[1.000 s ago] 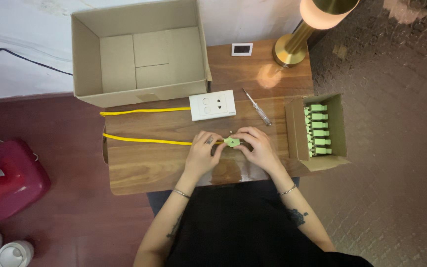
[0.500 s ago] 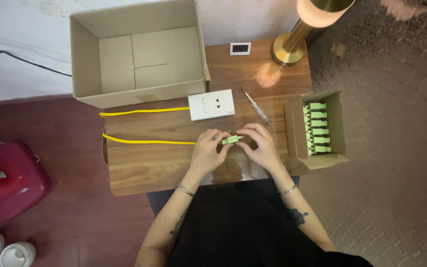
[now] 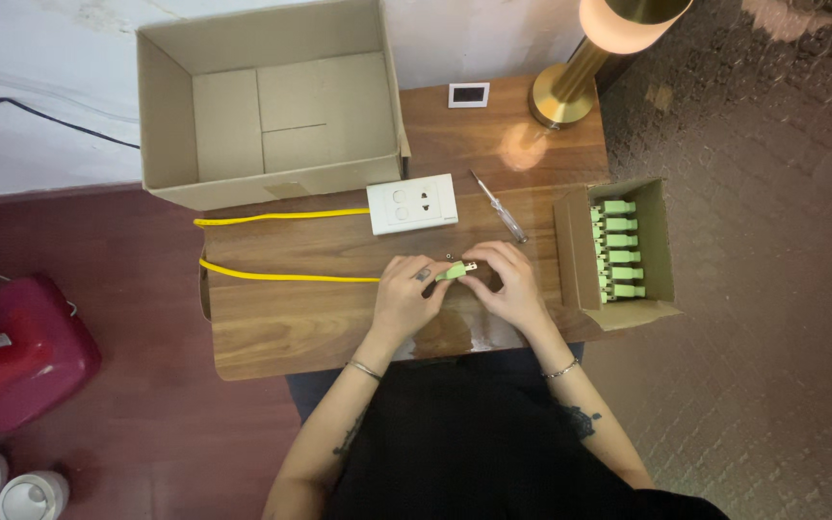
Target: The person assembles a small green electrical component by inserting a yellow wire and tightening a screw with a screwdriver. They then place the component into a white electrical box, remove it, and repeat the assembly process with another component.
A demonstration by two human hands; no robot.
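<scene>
A small green plug with metal prongs lies between my two hands at the front of the wooden table. My left hand pinches its left end, where a yellow cable runs off to the left. My right hand touches the pronged right end with its fingertips. A white socket plate lies just beyond my hands, with a second stretch of yellow cable leading from it. A screwdriver rests to the right of the plate.
A small cardboard box with several green plugs stands at the table's right edge. A large open cardboard box sits at the back left. A brass lamp and a small white display stand at the back. A red container is on the floor.
Both hands stayed on the green plug. It has turned a little, so its prongs now point right.
</scene>
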